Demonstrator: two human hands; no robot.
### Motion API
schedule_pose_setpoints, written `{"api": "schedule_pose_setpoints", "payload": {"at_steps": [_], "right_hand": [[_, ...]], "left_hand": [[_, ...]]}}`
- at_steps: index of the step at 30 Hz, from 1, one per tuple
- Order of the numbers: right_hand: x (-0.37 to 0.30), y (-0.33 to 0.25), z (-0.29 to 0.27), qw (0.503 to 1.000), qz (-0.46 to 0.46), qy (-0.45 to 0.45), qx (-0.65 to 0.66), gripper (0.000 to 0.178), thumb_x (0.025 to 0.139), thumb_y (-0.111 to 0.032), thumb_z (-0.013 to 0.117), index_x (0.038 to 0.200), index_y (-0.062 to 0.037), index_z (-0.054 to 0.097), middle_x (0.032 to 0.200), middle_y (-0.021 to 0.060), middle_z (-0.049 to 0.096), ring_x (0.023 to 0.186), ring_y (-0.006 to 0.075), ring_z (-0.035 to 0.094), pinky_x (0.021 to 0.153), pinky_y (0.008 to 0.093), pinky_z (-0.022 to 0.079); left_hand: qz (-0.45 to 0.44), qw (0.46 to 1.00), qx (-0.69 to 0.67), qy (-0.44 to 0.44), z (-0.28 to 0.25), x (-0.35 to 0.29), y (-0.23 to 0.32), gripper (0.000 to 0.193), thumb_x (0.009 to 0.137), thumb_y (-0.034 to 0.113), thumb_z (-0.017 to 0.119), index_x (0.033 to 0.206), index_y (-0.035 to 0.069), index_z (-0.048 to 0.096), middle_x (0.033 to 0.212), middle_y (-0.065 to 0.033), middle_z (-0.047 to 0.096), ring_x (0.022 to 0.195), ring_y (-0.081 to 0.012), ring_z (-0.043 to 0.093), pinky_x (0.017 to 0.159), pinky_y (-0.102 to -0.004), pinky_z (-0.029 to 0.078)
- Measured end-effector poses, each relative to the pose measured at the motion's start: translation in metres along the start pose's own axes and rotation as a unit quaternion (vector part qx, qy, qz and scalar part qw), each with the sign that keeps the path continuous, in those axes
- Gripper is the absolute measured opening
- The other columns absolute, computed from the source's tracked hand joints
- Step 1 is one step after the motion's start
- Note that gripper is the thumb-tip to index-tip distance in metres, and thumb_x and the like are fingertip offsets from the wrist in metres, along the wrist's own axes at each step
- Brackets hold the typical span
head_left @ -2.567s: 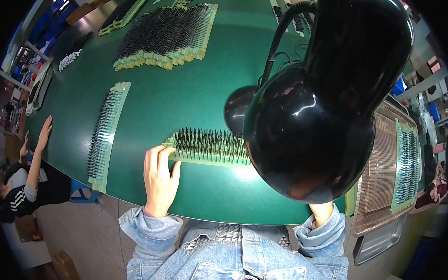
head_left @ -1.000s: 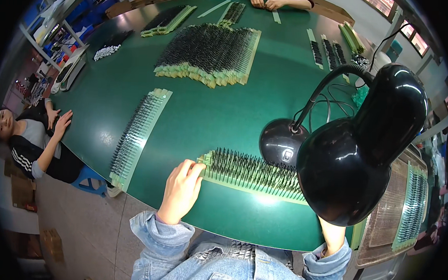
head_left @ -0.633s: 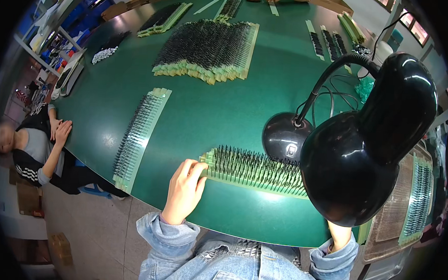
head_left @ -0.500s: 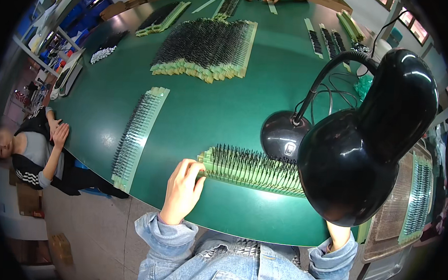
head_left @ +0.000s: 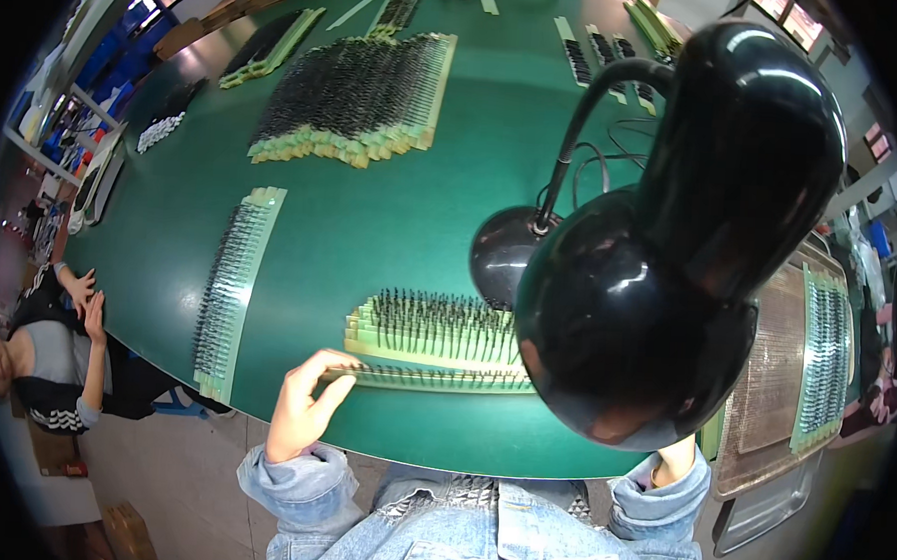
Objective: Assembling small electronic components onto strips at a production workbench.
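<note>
My left hand [head_left: 303, 409] is closed, thumb against fingers, on the left end of a thin pale green strip [head_left: 444, 381] lined with small black pin-like pieces. The strip lies level, edge toward me, near the table's front edge. Just beyond it stands a row of similar green strips [head_left: 421, 341], packed together with their black pieces pointing up. A black desk lamp's head [head_left: 637, 328] covers the right ends of both. My right hand [head_left: 675, 460] shows only its wrist and a small part below the lamp head; its fingers are hidden.
The lamp's round base [head_left: 500, 254] stands on the green table [head_left: 371, 217]. A fanned group of strips [head_left: 229, 300] lies left, a large pile [head_left: 351, 101] farther back. At right, a brown mesh tray [head_left: 764, 394] bears more strips [head_left: 823, 356]. A co-worker [head_left: 50, 358] sits at left.
My left hand has drawn one strip off the front of the row toward me. The view has shifted, so the table's things appear farther left.
</note>
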State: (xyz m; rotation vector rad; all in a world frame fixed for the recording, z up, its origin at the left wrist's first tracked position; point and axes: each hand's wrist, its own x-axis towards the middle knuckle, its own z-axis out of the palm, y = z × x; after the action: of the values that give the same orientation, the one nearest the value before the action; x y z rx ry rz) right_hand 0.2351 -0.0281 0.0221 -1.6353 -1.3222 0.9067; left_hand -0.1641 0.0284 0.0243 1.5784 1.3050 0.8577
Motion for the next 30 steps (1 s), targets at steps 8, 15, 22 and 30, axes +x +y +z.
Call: {"api": "schedule_pose_setpoints", "payload": {"at_steps": [8, 15, 22, 30], "right_hand": [[-0.002, -0.009, 0.006, 0.996, 0.034, -0.031, 0.070, 0.022, 0.084, -0.012, 0.054, 0.099, 0.0042, 0.055, 0.089, 0.0091, 0.060, 0.080, 0.0153, 0.056, 0.072, 0.0273, 0.045], [0.004, -0.022, 0.012, 0.979, 0.104, -0.042, 0.170, 0.012, 0.084, -0.009, 0.054, 0.082, 0.0022, 0.058, 0.072, 0.0042, 0.058, 0.070, 0.0108, 0.053, 0.065, 0.0236, 0.041], [0.003, -0.019, 0.008, 0.969, 0.084, -0.059, 0.227, 0.011, 0.084, -0.005, 0.053, 0.083, 0.0032, 0.060, 0.076, 0.0067, 0.059, 0.069, 0.0132, 0.054, 0.067, 0.0257, 0.042], [-0.005, -0.036, 0.002, 0.951, -0.010, -0.046, 0.304, 0.013, 0.085, -0.004, 0.052, 0.090, 0.0052, 0.060, 0.080, 0.0093, 0.058, 0.071, 0.0158, 0.056, 0.068, 0.0274, 0.044]], "left_hand": [[-0.050, 0.976, -0.205, 0.058, 0.002, -0.002, 0.012, 0.017, 0.087, 0.003, 0.041, 0.100, -0.004, 0.048, 0.067, -0.0117, 0.060, 0.052, -0.0190, 0.059, 0.049, -0.0247, 0.044], [-0.034, 0.970, -0.219, 0.104, 0.009, -0.001, 0.010, 0.017, 0.091, 0.012, 0.040, 0.100, -0.002, 0.045, 0.074, -0.0111, 0.057, 0.045, -0.0181, 0.054, 0.042, -0.0256, 0.044], [-0.043, 0.952, -0.248, 0.175, 0.023, 0.005, 0.027, 0.016, 0.088, 0.006, 0.040, 0.097, -0.004, 0.049, 0.074, -0.0108, 0.057, 0.044, -0.0173, 0.052, 0.044, -0.0266, 0.043], [-0.072, 0.940, -0.266, 0.200, 0.027, 0.007, 0.034, 0.019, 0.087, 0.006, 0.039, 0.098, -0.006, 0.049, 0.078, -0.0138, 0.059, 0.047, -0.0158, 0.053, 0.039, -0.0262, 0.044]]}}
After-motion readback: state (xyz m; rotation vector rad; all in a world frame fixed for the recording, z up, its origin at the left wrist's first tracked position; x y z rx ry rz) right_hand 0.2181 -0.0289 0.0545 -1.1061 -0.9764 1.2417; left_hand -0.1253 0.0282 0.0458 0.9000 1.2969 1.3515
